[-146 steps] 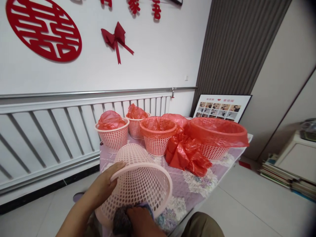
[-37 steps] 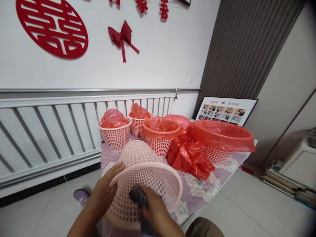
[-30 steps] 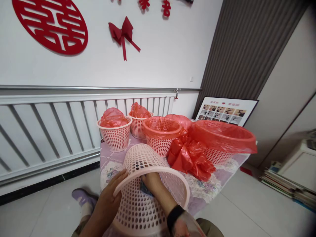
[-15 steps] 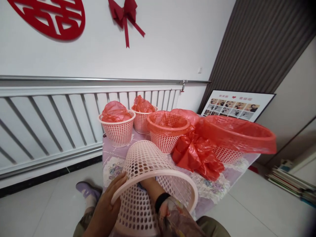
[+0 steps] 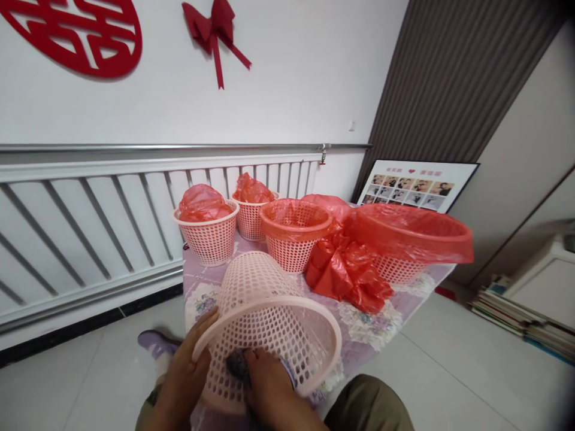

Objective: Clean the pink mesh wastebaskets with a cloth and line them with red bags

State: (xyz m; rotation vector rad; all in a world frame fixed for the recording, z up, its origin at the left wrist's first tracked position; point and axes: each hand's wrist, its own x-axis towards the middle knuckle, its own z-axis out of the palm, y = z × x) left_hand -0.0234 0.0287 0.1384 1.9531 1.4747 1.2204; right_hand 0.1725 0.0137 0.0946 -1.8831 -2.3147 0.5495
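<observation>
A pale pink perforated plastic wastebasket (image 5: 258, 278) lies tipped on its side on the table, its open mouth towards me. My left hand (image 5: 193, 359) grips its rim at the left, thumb on the inside and fingers along the outer wall. Just within the mouth, my right hand (image 5: 267, 380) is closed on a dark grey-blue cloth (image 5: 237, 364), which touches or lies very near the lower inner wall. Part of the cloth is hidden by my fingers.
Behind stand two small wastebaskets (image 5: 206, 239) with bunched red bags, a red-lined wastebasket (image 5: 294, 254) and a wide red-lined basket (image 5: 399, 269). Red plastic bags (image 5: 350, 278) lie heaped between them on the floral tablecloth (image 5: 381, 320). A radiator (image 5: 148, 206) lines the wall.
My right hand has come back from deep inside the wastebasket to near its mouth, bringing the cloth into sight. The basket's mouth has shifted slightly left and down; my left hand stays on the rim.
</observation>
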